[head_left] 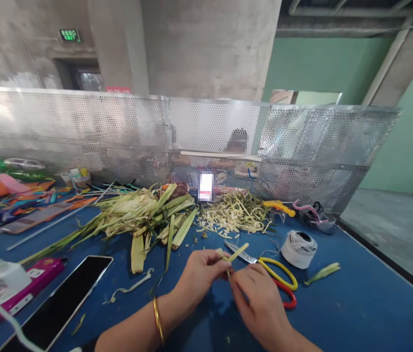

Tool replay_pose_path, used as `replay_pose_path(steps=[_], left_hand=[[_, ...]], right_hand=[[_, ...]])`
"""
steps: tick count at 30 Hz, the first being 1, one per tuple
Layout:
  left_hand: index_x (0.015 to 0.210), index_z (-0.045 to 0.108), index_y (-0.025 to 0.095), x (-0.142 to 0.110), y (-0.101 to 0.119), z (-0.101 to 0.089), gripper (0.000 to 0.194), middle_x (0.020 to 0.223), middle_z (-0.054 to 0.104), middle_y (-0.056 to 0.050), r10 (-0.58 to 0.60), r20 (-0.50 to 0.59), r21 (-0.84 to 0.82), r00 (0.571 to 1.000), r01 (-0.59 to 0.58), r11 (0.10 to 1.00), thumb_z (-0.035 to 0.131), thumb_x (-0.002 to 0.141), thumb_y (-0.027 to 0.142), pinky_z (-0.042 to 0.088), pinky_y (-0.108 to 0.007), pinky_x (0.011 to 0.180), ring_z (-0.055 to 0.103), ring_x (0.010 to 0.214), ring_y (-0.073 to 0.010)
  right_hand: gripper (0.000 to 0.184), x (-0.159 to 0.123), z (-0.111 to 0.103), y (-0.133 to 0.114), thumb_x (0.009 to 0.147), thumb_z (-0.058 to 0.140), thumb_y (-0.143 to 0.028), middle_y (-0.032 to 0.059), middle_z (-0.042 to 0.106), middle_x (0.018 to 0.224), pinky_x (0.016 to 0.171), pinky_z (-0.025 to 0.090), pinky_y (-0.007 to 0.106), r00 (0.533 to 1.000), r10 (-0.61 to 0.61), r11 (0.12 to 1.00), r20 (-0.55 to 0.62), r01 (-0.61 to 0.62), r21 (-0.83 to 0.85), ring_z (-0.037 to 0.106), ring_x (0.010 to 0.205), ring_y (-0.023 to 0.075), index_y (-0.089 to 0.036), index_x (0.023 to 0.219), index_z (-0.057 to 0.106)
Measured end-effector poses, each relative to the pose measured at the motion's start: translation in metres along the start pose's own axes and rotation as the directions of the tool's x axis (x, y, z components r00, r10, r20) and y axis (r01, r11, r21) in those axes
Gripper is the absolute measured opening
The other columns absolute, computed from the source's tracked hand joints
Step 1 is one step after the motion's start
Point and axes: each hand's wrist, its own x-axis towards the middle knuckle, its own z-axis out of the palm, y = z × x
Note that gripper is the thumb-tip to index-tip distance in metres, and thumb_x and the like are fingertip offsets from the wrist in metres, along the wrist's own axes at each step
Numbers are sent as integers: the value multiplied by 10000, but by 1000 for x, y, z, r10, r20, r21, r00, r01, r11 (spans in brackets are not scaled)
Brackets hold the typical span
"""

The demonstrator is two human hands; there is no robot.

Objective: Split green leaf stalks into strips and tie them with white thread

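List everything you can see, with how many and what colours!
Table: one, blue, below
Leafy pile: one, green, middle left
Scraps: one heap, cream, middle
Scissors: one pair, yellow-red handles, right
Thread roll: one, white, right
Loose leaf: one, green, far right
Tool: one, yellow, behind thread roll
Phone: one, black, front left
Power strip: one, magenta, left
Plug: one, white, atop power strip
Craft bits: many, mixed colours, left
Bright screen: one, white, back middle
Mesh barrier: one, silver, behind table
People: perhaps two, blurred, behind mesh
Walls: grey, green, back
Exit sign: one, green, upper left
Held strip: one, pale green, centre
Left hand: one, holding strip
Right hand: one, by strip
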Motion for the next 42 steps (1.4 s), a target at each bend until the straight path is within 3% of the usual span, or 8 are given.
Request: replay_pose_path(steps=[3,12,15,18,22,34,38,42], left_hand=[[761,716,128,6,-3,3,424,607,625,0,-24,-2,-32,1000,24,999,797,476,431,423,-256,647,523,599,-118],[776,719,154,14,-21,-10,546,590,598,-6,-231,-56,-170,971,218,961,860,344,456,387,-248,584,511,569,-125],[751,717,141,13,-18,-11,482,574,564,8,-164,-36,-35,986,163,986,833,395,446,381,-252,598,463,558,-112],[614,675,127,9,-14,-7,291,537,506,21,-100,87,181,991,83,980,733,533,400,337,-240,569,399,542,-98],[483,548,143,2,-17,-2,221,493,370,46,-114,203,325,973,43,945,598,610,316,245,-227,519,310,529,-85],[551,644,133,-6,-12,1,174,486,496,38,-148,256,396,955,36,918,512,615,227,293,-208,513,402,505,-87],[494,617,125,-4,-15,1,164,462,534,14,-194,227,382,955,96,919,556,589,243,308,-217,498,428,465,-90],[645,662,116,-4,-12,0,253,569,621,-21,-255,159,180,954,226,957,684,582,360,400,-227,574,522,523,-106]], right_hand=[[296,6,3,7,864,363,-75,5,516,530,574,328,315,972,-233,953,-26,222,-205,436,489,141,-176,630,514],[331,-7,43,30,887,437,-151,-37,433,403,576,348,311,887,-445,833,-121,360,-420,378,382,120,-212,564,482],[330,-1,22,22,946,350,-278,1,555,503,656,392,335,912,-311,918,-268,215,-333,488,459,144,-199,736,593],[306,6,-2,20,936,395,-387,51,654,719,672,405,332,983,-69,983,-168,38,-181,581,624,179,-189,948,629],[148,4,-7,24,875,537,-269,-7,629,668,607,402,271,986,164,977,17,-165,135,566,632,154,-237,753,614],[170,-4,5,17,842,460,-110,-1,568,674,610,376,259,981,190,966,-26,-182,184,519,648,150,-206,709,504],[160,-4,4,16,845,485,-119,4,575,692,627,376,267,972,231,956,49,-236,174,520,669,154,-203,713,518],[160,5,-7,25,863,504,-237,15,610,737,667,398,283,879,450,832,157,-476,285,548,720,172,-209,719,568]])
